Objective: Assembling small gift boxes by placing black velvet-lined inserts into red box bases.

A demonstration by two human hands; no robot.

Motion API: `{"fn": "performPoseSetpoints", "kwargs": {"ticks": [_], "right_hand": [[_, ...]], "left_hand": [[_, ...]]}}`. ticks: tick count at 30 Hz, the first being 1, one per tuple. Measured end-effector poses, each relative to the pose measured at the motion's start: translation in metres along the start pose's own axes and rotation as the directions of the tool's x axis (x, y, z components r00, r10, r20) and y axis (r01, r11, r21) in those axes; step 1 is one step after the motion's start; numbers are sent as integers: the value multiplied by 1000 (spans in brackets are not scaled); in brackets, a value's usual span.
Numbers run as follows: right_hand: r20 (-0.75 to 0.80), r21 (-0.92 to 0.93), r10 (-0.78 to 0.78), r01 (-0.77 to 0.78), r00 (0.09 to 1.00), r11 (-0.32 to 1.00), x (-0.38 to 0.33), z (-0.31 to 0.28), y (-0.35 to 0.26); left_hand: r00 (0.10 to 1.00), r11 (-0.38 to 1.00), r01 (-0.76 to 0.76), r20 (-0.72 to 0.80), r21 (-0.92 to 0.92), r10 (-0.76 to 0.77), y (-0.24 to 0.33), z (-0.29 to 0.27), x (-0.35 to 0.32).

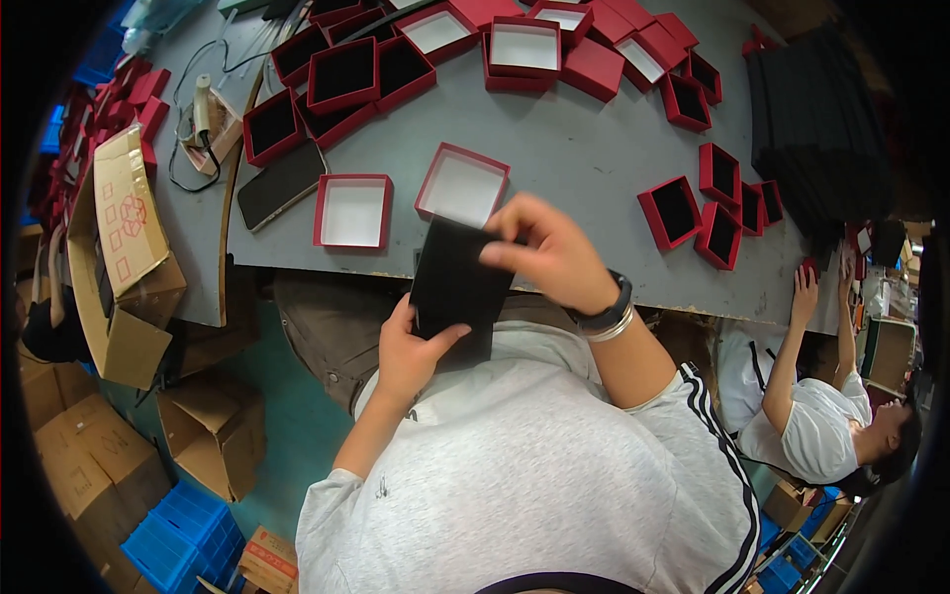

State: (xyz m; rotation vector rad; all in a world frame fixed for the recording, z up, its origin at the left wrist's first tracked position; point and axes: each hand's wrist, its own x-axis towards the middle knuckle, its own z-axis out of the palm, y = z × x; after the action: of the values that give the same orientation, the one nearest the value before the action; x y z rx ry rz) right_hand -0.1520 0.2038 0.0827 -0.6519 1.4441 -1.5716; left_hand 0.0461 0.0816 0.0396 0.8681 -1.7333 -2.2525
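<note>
A flat black square insert (455, 292) is held over my lap, just below the table's near edge. My left hand (414, 348) grips its lower left side, thumb across the face. My right hand (549, 249), with a dark watch and a silver bangle on the wrist, pinches its upper right corner. Just beyond, on the grey table (584, 158), lie two shallow red box trays with white insides: one (353, 211) to the left, one (462, 185) tilted close to my right hand.
Many red boxes with black or white insides cover the far table (341, 74) and its right side (693, 213). A stack of black sheets (816, 119) lies at right. A phone (280, 185) rests at left. Cardboard cartons (124, 257) and blue crates (183, 535) stand on the floor. Another person (811, 416) sits at right.
</note>
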Motion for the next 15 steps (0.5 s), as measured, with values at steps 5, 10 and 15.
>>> {"fn": "performPoseSetpoints", "kwargs": {"ticks": [5,10,15], "right_hand": [[-422,25,-162,190,892,981,44,-38,10],[-321,-231,-175,102,931,968,67,-44,23],[-305,-742,-467,100,830,663,74,-25,35]], "left_hand": [[995,985,-78,71,156,68,0,-20,8],[872,718,-487,326,498,365,29,-23,28],[887,599,-462,336,655,317,25,-14,50]]}}
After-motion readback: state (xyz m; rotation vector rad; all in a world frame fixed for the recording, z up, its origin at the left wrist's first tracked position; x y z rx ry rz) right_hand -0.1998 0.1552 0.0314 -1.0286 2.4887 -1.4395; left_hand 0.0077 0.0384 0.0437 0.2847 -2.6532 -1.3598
